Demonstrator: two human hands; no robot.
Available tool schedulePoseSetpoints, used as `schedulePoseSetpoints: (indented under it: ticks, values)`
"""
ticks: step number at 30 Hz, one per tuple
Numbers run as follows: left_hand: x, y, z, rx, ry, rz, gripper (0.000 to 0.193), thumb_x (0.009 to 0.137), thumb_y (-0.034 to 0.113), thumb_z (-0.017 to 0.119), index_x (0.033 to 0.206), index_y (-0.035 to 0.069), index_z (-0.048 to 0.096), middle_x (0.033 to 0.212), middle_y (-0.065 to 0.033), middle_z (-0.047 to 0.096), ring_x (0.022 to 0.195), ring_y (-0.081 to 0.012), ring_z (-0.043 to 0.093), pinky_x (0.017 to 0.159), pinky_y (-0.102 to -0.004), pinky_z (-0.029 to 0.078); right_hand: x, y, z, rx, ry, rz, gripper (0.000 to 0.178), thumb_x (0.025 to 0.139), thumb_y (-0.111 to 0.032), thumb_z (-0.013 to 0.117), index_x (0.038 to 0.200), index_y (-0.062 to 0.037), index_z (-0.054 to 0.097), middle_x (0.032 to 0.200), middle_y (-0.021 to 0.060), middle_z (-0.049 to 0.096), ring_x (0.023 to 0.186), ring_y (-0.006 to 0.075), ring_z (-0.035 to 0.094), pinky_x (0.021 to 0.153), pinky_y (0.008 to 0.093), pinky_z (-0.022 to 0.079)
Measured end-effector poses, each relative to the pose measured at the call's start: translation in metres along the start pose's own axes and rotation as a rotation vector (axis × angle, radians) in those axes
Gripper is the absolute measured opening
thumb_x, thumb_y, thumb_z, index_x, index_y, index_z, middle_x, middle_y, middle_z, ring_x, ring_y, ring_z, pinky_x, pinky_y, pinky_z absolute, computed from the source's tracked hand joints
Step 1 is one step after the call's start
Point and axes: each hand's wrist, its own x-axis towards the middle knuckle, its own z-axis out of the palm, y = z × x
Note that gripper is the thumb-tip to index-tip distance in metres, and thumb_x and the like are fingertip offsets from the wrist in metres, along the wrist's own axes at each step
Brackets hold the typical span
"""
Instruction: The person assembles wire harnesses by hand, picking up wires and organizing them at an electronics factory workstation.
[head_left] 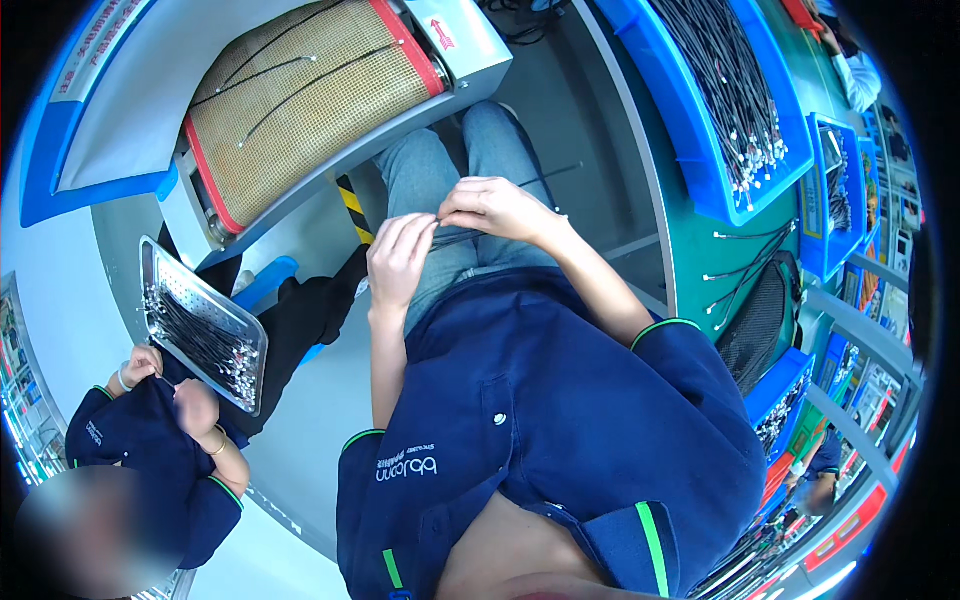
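Observation:
Above my lap my two hands are brought close together, fingertips nearly touching. Between the bent fingers of my left hand [398, 262] and the pinched fingers of my right hand [500, 212] is a thin black cable [548, 177]. One stretch of it runs out past my right hand over the grey floor. The fingers cover the part being gripped, so its detail cannot be made out. Ahead and to the left, several black cables [290, 93] with small pale ends lie on a tan mesh conveyor belt [330, 125] with red edges.
At right, a blue bin [795, 150] full of black cables stands on a green table [690, 262], with loose cables [745, 265] and a black mesh bag [758, 325] nearby. At left, a co-worker [150, 440] handles something thin beside a metal tray [262, 345] of cables.

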Motion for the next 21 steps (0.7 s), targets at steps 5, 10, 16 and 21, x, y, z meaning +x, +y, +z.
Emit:
schedulePoseSetpoints:
  ticks: [5, 10, 16, 21]
  values:
    - [0.001, -0.003, -0.004, -0.057, -0.002, -0.021, 0.016, 0.072, -0.002, 0.072, 0.086, 0.002, 0.065, 0.084, -0.0086, 0.066, 0.075, -0.0221, 0.063, 0.064, -0.0310, 0.051, 0.003, -0.003, -0.002, -0.018, 0.020, 0.001, 0.013, 0.081, -0.016, 0.068, 0.089, -0.0056, 0.065, 0.084, 0.0065, 0.065, 0.080, 0.0237, 0.062, 0.073, 0.0331, 0.050]
    - [0.004, -0.003, -0.004, -0.060, 0.021, 0.014, 0.014, 0.070, -0.004, 0.072, 0.082, 0.002, 0.065, 0.080, -0.0083, 0.066, 0.075, -0.0218, 0.063, 0.064, -0.0307, 0.050, -0.002, 0.002, -0.005, -0.015, 0.017, 0.049, 0.015, 0.081, -0.018, 0.068, 0.087, -0.0051, 0.066, 0.083, 0.0075, 0.064, 0.077, 0.0248, 0.063, 0.071, 0.0336, 0.050]
    - [0.005, -0.007, -0.006, -0.028, -0.001, 0.008, 0.013, 0.071, -0.002, 0.071, 0.082, 0.002, 0.066, 0.080, -0.0081, 0.066, 0.075, -0.0216, 0.063, 0.066, -0.0302, 0.050, -0.002, -0.001, -0.010, 0.014, -0.031, 0.112, 0.012, 0.083, -0.015, 0.066, 0.090, -0.0051, 0.067, 0.085, 0.0090, 0.064, 0.081, 0.0256, 0.062, 0.073, 0.0336, 0.050]
    - [-0.005, -0.024, -0.011, -0.087, 0.011, -0.209, 0.014, 0.074, 0.001, 0.072, 0.086, 0.004, 0.066, 0.088, -0.0063, 0.066, 0.080, -0.0183, 0.063, 0.068, -0.0294, 0.050, -0.010, 0.005, -0.021, -0.010, 0.031, 0.165, 0.015, 0.083, -0.012, 0.065, 0.096, -0.0045, 0.068, 0.087, 0.0089, 0.062, 0.081, 0.0243, 0.062, 0.074, 0.0332, 0.050]
